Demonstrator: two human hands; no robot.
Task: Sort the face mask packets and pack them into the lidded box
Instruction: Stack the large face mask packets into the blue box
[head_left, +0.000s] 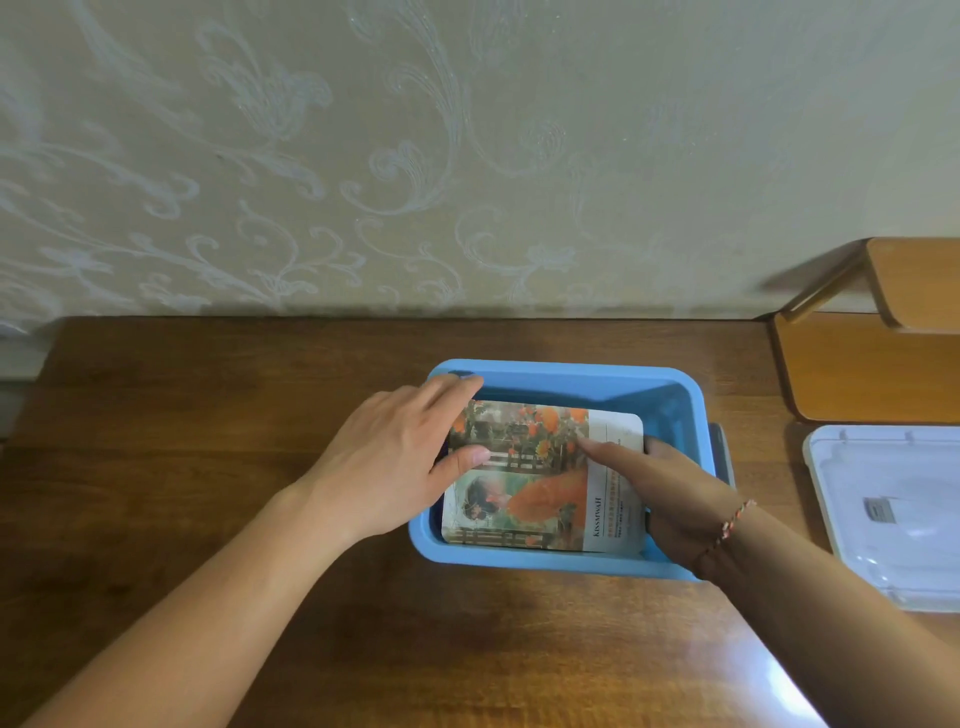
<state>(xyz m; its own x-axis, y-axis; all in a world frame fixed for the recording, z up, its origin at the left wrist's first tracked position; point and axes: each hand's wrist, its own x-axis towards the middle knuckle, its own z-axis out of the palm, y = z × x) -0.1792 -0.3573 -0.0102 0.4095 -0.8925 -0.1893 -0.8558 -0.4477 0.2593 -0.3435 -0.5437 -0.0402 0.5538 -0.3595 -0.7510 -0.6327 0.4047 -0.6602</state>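
On the wooden table (208, 426), the left hand (400, 462) is being laid flat, fingers straight, over the left edge of the face mask packet (540, 483), its thumb resting on the print. The packet is being kept inside the open blue box (566, 379), lying flat on top. At its right edge it is being pinched by the right hand (670, 499), forefinger on top. Further right, the clear lid (893, 514) is lying on the table, apart from the box.
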